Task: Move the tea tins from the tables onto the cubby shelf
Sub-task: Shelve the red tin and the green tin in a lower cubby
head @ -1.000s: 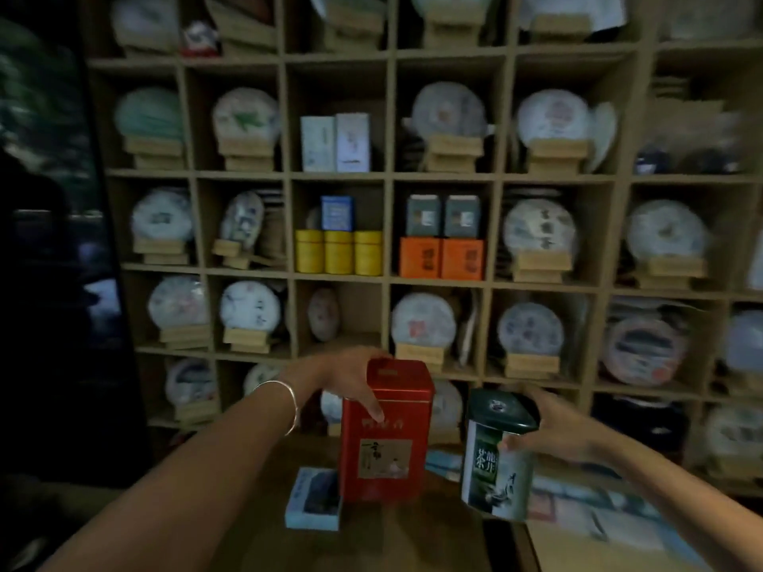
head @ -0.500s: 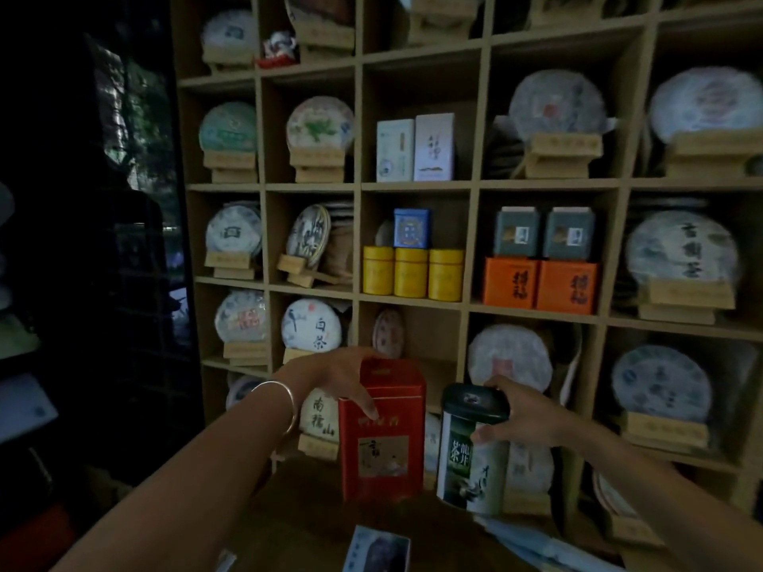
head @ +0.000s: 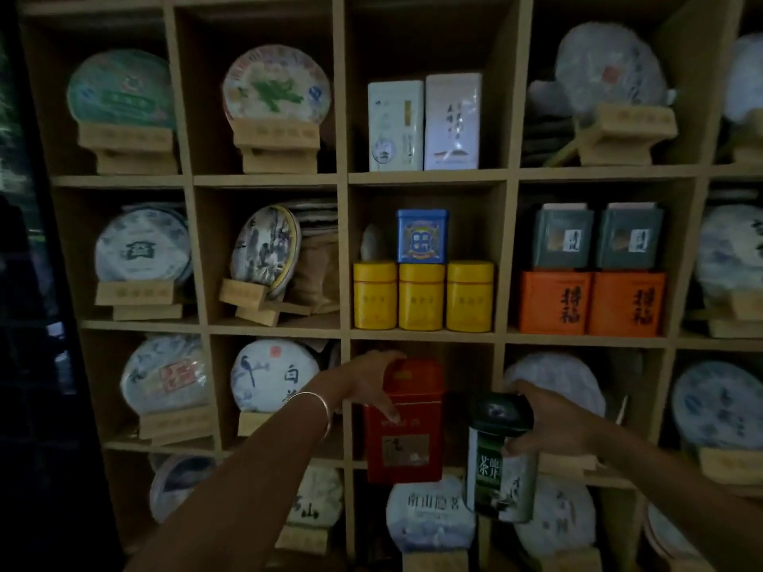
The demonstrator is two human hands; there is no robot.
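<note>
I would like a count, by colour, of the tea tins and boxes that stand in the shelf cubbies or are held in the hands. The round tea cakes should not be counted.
White: 2
Blue: 1
Yellow: 3
Grey: 2
Orange: 2
Red, in the left hand: 1
Green, in the right hand: 1
Total: 12

Green tin (head: 501, 468) reads 茶, prob. 龍井; tea cake (head: 429, 513): 南山隐茗.
</note>
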